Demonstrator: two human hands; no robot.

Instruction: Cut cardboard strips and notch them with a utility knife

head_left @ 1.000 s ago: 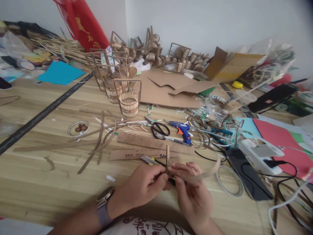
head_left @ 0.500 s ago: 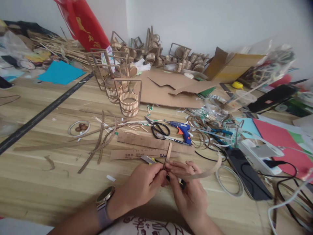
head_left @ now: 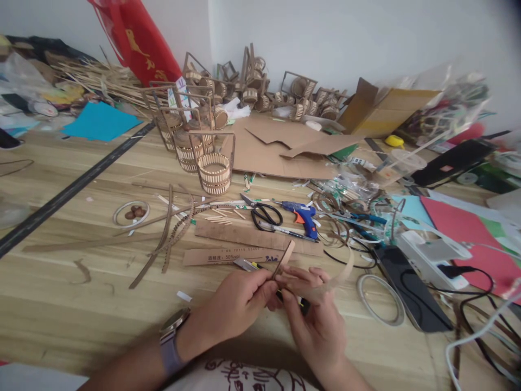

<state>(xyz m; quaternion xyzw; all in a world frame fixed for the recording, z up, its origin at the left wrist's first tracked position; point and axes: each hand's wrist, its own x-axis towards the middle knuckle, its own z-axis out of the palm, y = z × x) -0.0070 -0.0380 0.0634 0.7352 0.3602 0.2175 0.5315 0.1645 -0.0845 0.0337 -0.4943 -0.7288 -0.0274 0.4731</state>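
Observation:
My left hand (head_left: 238, 296) pinches a thin brown cardboard strip (head_left: 286, 255) between thumb and fingers. Close beside it, my right hand (head_left: 319, 315) grips the same strip, its fingertips almost meeting the left thumb. One short end sticks up past the fingers, while the long end curls out over the right hand. Beneath both hands lies a utility knife (head_left: 245, 264), its handle partly covered. Printed cardboard pieces (head_left: 203, 256) rest just beyond the hands.
Black-handled scissors (head_left: 266, 216), a pen and a blue glue gun (head_left: 303, 217) lie ahead. Small slatted buckets (head_left: 215, 174) stand farther back. To the right are a tape roll (head_left: 380, 300), a phone (head_left: 413, 290) and a power strip with cables. Curved strips (head_left: 165, 228) lie left.
The strip's upright end leans farther right, and its curled long end has swung inward toward my right hand. Both hands stay in nearly the same place.

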